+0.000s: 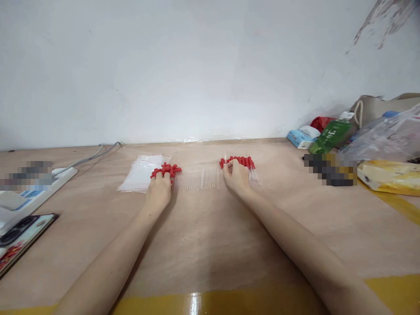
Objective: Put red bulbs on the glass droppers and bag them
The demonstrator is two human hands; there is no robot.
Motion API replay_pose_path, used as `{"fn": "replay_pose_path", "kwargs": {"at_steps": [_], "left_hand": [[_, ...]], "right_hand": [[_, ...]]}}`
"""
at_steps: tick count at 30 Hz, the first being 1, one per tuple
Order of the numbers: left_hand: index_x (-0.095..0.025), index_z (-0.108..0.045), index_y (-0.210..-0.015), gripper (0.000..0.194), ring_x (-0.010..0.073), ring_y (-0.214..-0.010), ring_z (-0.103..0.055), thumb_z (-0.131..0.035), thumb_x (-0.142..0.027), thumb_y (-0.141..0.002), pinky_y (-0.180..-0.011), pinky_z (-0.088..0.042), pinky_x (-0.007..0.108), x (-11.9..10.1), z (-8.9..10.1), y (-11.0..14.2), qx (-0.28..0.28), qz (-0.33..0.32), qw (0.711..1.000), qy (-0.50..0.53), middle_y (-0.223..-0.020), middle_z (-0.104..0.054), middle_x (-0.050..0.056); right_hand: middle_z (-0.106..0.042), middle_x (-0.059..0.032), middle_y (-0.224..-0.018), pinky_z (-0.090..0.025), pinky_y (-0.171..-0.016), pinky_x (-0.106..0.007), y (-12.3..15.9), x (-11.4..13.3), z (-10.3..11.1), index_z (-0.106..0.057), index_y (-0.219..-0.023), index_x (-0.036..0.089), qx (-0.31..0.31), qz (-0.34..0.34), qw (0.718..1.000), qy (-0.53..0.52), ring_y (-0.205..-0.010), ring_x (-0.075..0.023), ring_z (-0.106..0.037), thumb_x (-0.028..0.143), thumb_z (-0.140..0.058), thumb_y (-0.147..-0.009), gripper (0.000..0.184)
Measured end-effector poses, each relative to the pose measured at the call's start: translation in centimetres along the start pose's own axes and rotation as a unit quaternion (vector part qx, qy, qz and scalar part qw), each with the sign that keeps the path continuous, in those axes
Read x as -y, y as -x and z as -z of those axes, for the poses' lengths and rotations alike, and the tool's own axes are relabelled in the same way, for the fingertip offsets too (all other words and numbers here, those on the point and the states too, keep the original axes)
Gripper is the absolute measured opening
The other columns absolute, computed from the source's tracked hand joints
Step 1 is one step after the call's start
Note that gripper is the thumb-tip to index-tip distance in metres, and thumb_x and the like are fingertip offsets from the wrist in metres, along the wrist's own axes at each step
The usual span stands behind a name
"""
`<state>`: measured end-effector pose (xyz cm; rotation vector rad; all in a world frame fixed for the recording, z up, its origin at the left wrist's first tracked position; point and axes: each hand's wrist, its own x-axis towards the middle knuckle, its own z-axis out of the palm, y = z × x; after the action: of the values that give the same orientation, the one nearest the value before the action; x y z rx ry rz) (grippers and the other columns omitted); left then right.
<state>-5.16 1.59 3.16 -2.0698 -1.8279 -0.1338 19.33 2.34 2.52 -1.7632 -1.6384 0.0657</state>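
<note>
Bulbs (168, 168) — red; bottle (333, 134) — green

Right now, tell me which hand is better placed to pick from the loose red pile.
Left, I'd say: the left hand has its fingertips at the red pile, while the right hand is beyond the row of clear tubes and seems to pinch one itself.

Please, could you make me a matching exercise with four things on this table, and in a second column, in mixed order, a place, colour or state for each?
1. Bottle
2. Tubes
3. Phone
4. Bags

A. Row between left hand and right hand
B. Flat, overlapping, whitish
C. Green
D. At the picture's left edge

Pairs: 1-C, 2-A, 3-D, 4-B
</note>
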Motion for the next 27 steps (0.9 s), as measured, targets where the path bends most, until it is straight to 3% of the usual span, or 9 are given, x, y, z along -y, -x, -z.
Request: {"fn": "replay_pose_path", "kwargs": {"at_steps": [5,8,11,13,16,19,27], "left_hand": [[-0.006,-0.054,-0.094,0.023,0.0281,-0.079,-0.053,-0.036,-0.014,-0.082,-0.066,-0.041,0.035,-0.1,0.1,0.1,-0.015,0.007,1.000,-0.022,-0.090,-0.052,0.018],[-0.006,-0.055,-0.092,0.024,0.0289,-0.081,-0.052,-0.034,-0.012,-0.082,-0.067,-0.041,0.036,-0.8,0.9,0.3,-0.054,-0.006,0.999,-0.007,-0.092,-0.050,0.019],[-0.010,-0.054,-0.093,0.022,0.0275,-0.091,-0.050,-0.034,-0.011,-0.083,-0.074,-0.041,0.036,-2.6,1.7,1.0,-0.137,-0.042,0.985,0.100,-0.098,-0.049,0.016],[-0.014,-0.052,-0.090,0.016,0.0234,-0.093,-0.050,-0.037,-0.016,-0.084,-0.077,-0.041,0.033,-4.4,1.8,1.9,-0.166,-0.073,0.956,0.230,-0.097,-0.052,0.012],[-0.017,-0.049,-0.090,0.012,0.0163,-0.081,-0.054,-0.040,-0.022,-0.086,-0.072,-0.043,0.028,-6.7,1.0,3.4,-0.091,-0.113,0.903,0.405,-0.085,-0.057,0.005],[-0.018,-0.048,-0.091,0.011,0.0136,-0.075,-0.056,-0.041,-0.024,-0.086,-0.069,-0.045,0.026,-7.6,0.0,4.2,-0.014,-0.104,0.862,0.496,-0.084,-0.059,0.002],[-0.018,-0.055,-0.096,0.018,0.0153,-0.085,-0.057,-0.043,-0.025,-0.085,-0.076,-0.045,0.028,-7.5,-0.3,4.0,-0.014,-0.100,0.838,0.536,-0.093,-0.062,0.003]], "right_hand": [[-0.058,-0.0064,-0.070,-0.031,-0.064,-0.029,2.1,-2.5,1.2,-0.048,-0.079,0.016,-0.021,0.115,0.992,0.037,-0.068,-0.0186,-0.052,0.029,-0.036,-0.083,0.019],[-0.056,-0.0068,-0.072,-0.034,-0.064,-0.029,3.4,-3.6,1.7,-0.048,-0.080,0.016,-0.038,0.167,0.985,0.024,-0.069,-0.0183,-0.052,0.030,-0.034,-0.085,0.020],[-0.057,-0.0070,-0.074,-0.037,-0.062,-0.028,4.5,-3.8,2.1,-0.049,-0.085,0.016,-0.005,0.188,0.982,-0.018,-0.069,-0.0171,-0.053,0.030,-0.032,-0.086,0.021],[-0.059,-0.0072,-0.079,-0.039,-0.065,-0.028,5.2,-3.7,2.1,-0.050,-0.092,0.016,0.032,0.224,0.973,-0.043,-0.073,-0.0170,-0.055,0.028,-0.033,-0.086,0.022],[-0.061,-0.0082,-0.090,-0.040,-0.074,-0.030,6.1,-3.4,2.0,-0.050,-0.104,0.016,0.064,0.288,0.954,-0.060,-0.083,-0.0176,-0.055,0.024,-0.032,-0.087,0.025],[-0.062,-0.0076,-0.090,-0.038,-0.075,-0.031,6.5,-3.4,1.9,-0.051,-0.106,0.016,0.076,0.333,0.938,-0.058,-0.082,-0.0169,-0.055,0.020,-0.032,-0.088,0.027],[-0.064,-0.0065,-0.086,-0.034,-0.071,-0.031,6.3,-3.4,1.7,-0.054,-0.102,0.015,0.067,0.373,0.925,-0.039,-0.075,-0.0152,-0.055,0.017,-0.038,-0.086,0.023]]}}
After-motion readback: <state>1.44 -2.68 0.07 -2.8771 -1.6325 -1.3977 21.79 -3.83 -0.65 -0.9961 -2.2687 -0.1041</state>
